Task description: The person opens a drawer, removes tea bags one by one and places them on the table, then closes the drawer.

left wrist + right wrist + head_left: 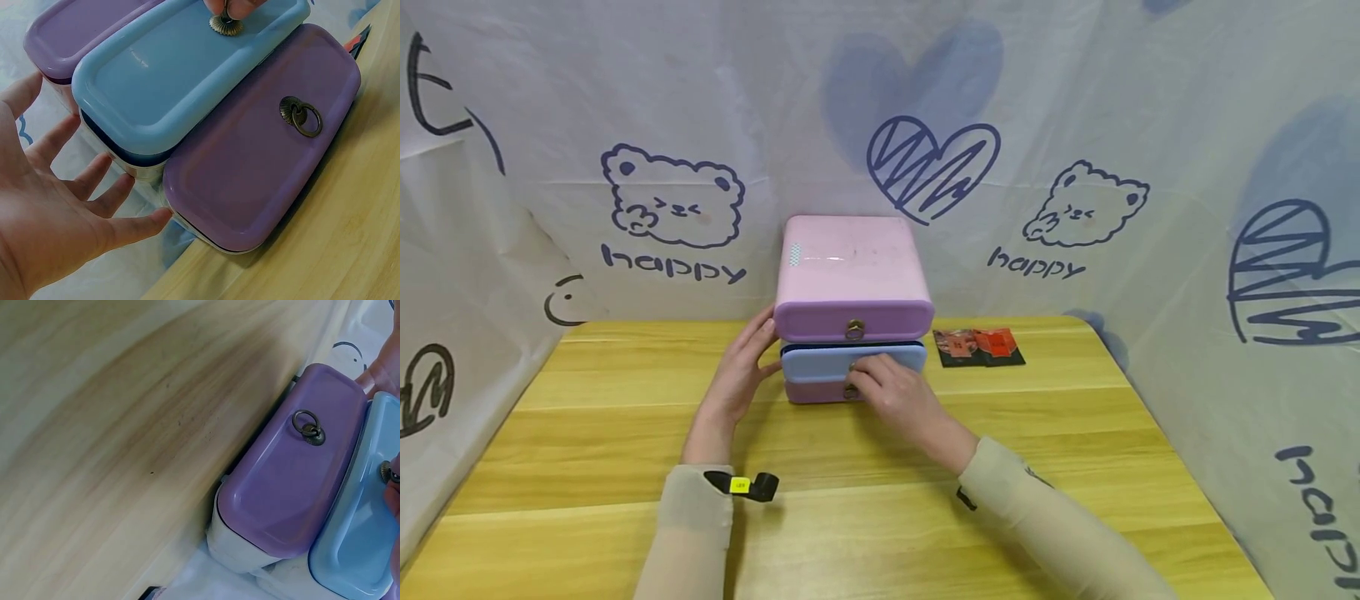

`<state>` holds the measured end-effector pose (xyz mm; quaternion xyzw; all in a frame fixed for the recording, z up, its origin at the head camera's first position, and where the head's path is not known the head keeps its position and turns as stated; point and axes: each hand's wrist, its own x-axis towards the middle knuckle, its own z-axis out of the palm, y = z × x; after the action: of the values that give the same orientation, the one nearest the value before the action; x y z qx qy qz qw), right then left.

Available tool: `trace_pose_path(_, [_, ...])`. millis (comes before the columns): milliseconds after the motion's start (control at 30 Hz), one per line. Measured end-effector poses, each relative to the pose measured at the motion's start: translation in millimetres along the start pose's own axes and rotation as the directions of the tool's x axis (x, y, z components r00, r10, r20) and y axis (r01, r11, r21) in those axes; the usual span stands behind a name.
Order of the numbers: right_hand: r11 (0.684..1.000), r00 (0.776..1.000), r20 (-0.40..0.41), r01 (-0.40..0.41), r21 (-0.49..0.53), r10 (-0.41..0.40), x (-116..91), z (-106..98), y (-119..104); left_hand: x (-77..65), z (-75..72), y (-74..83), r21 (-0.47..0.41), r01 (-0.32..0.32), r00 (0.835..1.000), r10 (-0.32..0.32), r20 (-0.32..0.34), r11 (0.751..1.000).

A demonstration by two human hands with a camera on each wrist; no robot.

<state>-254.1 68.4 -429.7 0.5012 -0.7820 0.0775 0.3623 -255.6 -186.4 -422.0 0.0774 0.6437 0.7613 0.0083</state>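
Note:
A small drawer cabinet (853, 250) with a pink top stands against the back of the table. Its top drawer (808, 321) has a purple front, the middle drawer (816, 365) a light blue one, and the bottom drawer (250, 156) a purple one. The blue drawer sticks out slightly, with a dark gap behind its front. My right hand (898, 398) pinches the brass ring pull (226, 25) of the blue drawer. Along the cabinet's left side, my left hand (56, 200) rests with spread fingers touching it. The bottom drawer's ring pull (306, 119) hangs free.
Two dark packets with red patches (977, 347) lie on the wooden table (850, 533) to the right of the cabinet. A white cloth printed with hearts and bears (805, 100) hangs close behind and along both sides.

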Motion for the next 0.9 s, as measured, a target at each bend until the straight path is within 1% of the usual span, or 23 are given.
trace_pose_path(333, [1.0,1.0,0.012,0.016,0.012,-0.017,-2,-5,-8,-1.8,-0.1,0.7,0.013,0.004,1.0,-0.003,-0.004,1.0])
trace_pose_path(667, [0.998,0.999,-0.01,0.051,0.042,-0.051,-3,-12,-15,-0.8,0.6,0.4,-0.002,-0.006,1.0,0.006,-0.005,1.0])
trace_pose_path(900, [0.996,0.996,-0.031,0.086,0.036,-0.084,-5,-15,-21,-1.1,0.9,0.0,-0.007,-0.015,1.0,0.015,-0.006,1.0])
